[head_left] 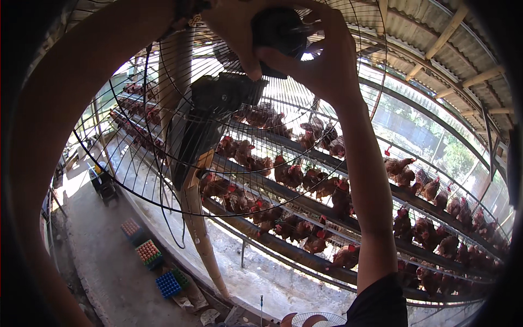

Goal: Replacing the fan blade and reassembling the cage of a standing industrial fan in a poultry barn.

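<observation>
Up at the fan (220, 98), the right hand (320, 64) curls round the dark motor (280, 35), though I can't tell how the left hand (233, 26) grips, and a slipping thumb could let that motor drop.

Between our fingers (280, 61) sits the fan's motor housing (278, 32), the wire guard (297, 90) spreading around it. Below our fingers, the fan bracket (218, 98) stands above a post (206, 253). Behind that, caged hens (280, 170) stretch rightward; far below-left of our fingers, egg trays (149, 253) lie on the floor (111, 272).
</observation>
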Available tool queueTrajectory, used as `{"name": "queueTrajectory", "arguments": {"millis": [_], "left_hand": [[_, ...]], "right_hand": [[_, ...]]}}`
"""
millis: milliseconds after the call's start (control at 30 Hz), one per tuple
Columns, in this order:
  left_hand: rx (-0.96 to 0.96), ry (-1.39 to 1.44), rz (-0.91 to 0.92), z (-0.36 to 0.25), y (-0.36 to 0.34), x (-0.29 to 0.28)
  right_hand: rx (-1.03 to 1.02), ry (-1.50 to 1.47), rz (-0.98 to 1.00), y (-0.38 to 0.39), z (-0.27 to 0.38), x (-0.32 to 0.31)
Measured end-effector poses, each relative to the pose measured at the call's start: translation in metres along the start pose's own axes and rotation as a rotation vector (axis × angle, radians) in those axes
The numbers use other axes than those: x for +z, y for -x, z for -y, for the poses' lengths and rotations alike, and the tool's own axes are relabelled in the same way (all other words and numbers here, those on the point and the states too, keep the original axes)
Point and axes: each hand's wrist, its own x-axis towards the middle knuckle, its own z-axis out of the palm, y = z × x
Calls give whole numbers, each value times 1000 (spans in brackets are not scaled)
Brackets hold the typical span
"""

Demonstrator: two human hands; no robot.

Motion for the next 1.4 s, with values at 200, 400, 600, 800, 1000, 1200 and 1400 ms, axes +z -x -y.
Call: {"name": "queueTrajectory", "arguments": {"millis": [200,400,600,800,1000,1200,1400], "left_hand": [[12,-61,-132,-11,11,7],[-31,-108,-107,-20,17,-9],[-30,9,-67,-20,15,-8],[15,-42,-119,-10,9,5],[-28,-67,-75,-13,11,2],[-23,-36,-34,-14,9,-4],[46,9,-104,-9,10,-2]], "right_hand": [[-100,-81,-107,12,-3,2],[167,51,-111,20,10,7],[155,106,-159,22,-1,22],[-60,-205,-55,13,-16,10],[118,16,-241,22,7,34],[28,-5,-291,16,3,22],[-50,-38,-137,19,3,11]]}}
